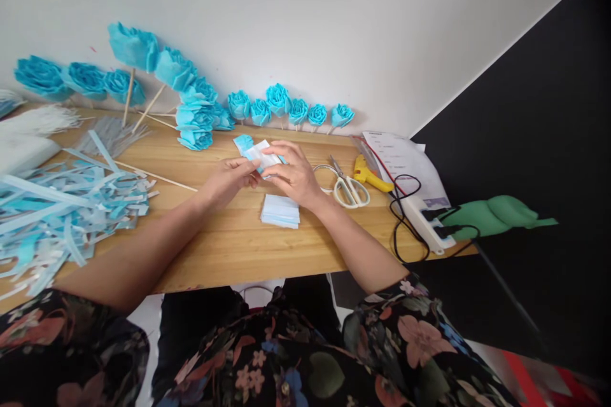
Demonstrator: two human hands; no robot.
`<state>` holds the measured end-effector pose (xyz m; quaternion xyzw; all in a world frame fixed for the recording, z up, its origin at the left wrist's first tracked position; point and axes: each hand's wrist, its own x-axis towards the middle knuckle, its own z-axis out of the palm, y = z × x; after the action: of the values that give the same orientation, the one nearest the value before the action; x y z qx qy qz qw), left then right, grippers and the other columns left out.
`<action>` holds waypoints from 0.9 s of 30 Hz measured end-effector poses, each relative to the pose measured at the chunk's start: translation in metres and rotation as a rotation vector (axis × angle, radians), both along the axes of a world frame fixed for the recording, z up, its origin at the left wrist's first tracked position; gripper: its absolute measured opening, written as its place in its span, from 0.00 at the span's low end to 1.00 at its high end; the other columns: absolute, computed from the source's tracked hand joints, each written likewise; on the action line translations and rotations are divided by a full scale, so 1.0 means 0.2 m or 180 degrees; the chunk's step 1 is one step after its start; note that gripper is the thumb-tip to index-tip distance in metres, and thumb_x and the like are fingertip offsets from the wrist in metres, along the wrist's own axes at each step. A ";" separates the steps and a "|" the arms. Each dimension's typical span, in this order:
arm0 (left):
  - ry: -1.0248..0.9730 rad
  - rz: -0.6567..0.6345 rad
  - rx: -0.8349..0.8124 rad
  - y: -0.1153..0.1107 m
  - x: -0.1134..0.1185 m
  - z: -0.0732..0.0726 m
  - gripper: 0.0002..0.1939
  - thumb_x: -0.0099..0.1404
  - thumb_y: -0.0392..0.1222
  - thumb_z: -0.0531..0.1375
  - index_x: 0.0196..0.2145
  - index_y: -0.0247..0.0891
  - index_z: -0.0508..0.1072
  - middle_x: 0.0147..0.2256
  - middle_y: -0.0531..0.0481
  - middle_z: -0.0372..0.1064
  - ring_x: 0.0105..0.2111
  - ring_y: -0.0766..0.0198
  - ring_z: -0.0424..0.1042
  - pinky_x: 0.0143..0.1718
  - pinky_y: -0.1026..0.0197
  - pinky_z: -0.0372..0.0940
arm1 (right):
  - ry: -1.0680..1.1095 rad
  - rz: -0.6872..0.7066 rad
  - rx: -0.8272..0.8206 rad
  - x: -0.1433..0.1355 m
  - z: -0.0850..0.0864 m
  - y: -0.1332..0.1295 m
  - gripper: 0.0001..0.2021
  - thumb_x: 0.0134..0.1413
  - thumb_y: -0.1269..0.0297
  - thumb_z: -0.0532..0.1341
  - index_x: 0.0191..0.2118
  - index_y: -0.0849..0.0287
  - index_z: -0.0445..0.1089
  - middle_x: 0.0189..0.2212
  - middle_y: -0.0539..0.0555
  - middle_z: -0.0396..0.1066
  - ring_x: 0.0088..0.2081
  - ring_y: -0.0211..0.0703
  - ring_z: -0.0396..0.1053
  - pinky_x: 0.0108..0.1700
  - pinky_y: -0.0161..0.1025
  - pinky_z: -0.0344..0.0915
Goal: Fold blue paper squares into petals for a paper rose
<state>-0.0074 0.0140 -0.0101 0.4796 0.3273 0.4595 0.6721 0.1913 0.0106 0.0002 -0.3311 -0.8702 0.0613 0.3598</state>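
Note:
Between my two hands is a small piece of white and light blue sheet point(262, 154), held above the wooden table point(229, 235). My left hand point(233, 177) pinches its lower left side. My right hand point(296, 173) has its fingers curled over the right side. Just behind the sheet lies a bright blue crinkled piece point(243, 142). A stack of pale cut sheets point(280, 211) rests on the table below my right hand. White-handled scissors point(351, 189) lie to the right of that hand, beside a ring-shaped roll point(324, 168).
Blue paper-like flowers on sticks point(278, 100) lean along the wall. Blue and white strips point(71, 203) heap at the left, near a thin stick point(157, 177). To the right are a yellow glue gun point(370, 173), printed papers point(405, 162), a power strip point(424, 226) and black cables.

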 end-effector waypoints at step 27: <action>0.0870 0.0650 0.0493 0.01 0.01 0.00 0.21 0.52 0.57 0.69 0.21 0.34 0.76 0.22 0.48 0.72 0.23 0.66 0.66 0.27 0.62 0.61 | 0.1679 -0.0337 -0.1422 -0.04 -0.04 -0.01 0.10 0.55 0.55 0.66 0.35 0.57 0.75 0.40 0.52 0.78 0.45 0.42 0.75 0.51 0.39 0.68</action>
<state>-0.0060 0.0155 -0.0098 0.5521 0.4262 0.4798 0.5323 0.1831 0.0093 -0.0083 -0.4191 -0.6939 0.3150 0.4936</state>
